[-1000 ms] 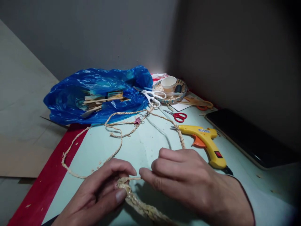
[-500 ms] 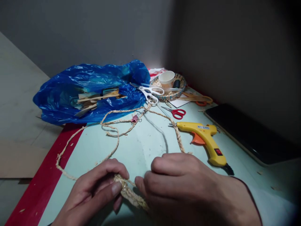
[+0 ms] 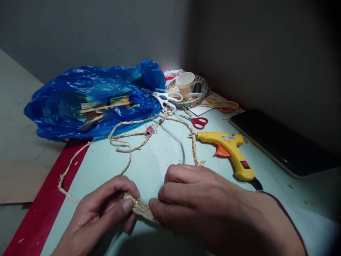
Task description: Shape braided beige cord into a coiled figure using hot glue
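Note:
A long braided straw cord (image 3: 128,156) loops across the pale green mat (image 3: 165,153). Its near end is a wider woven piece (image 3: 140,208) at the front of the mat. My left hand (image 3: 103,213) pinches that woven piece between thumb and fingers. My right hand (image 3: 205,202) is curled over the same piece from the right, fingertips pressed on it, and the cord runs up from under its knuckles. A small pink binder clip (image 3: 148,131) is fixed on the cord farther back.
A yellow glue gun (image 3: 229,149) lies right of my hands. Red scissors (image 3: 196,122), white scissors (image 3: 165,99) and a woven tray (image 3: 197,97) with a cup sit behind. A blue plastic bag (image 3: 90,103) of sticks lies back left, a dark tablet (image 3: 277,142) at right.
Both hands have closed in on the woven end, the right hand sliding left over it. The view has tilted, so everything on the table sits a little higher and further left.

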Tool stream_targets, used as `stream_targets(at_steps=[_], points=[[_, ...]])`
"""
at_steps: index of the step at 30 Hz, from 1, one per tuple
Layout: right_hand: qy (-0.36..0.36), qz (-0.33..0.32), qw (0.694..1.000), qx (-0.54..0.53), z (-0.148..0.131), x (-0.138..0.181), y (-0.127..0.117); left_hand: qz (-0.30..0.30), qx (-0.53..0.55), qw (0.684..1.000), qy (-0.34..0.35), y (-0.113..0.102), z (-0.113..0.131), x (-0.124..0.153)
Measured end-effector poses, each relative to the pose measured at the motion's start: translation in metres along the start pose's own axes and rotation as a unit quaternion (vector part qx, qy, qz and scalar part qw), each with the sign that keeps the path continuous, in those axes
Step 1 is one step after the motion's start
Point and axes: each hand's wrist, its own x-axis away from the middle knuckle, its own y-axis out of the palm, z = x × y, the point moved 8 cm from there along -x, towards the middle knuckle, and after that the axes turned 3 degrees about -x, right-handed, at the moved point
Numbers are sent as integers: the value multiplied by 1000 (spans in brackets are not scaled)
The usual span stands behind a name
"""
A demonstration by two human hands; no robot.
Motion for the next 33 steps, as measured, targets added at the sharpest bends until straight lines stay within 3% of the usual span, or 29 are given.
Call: stream_targets(at_steps=[11, 19, 33], points=[[-20, -44, 999, -20, 6, 1, 7, 49, -2, 999, 11, -3, 6, -1], [-13, -64, 998, -15, 7, 5, 14, 46, -40, 998, 17, -3, 8, -1], [14, -13, 1000, 16, 18, 6, 9, 65, 10, 998, -7, -7, 6, -3]])
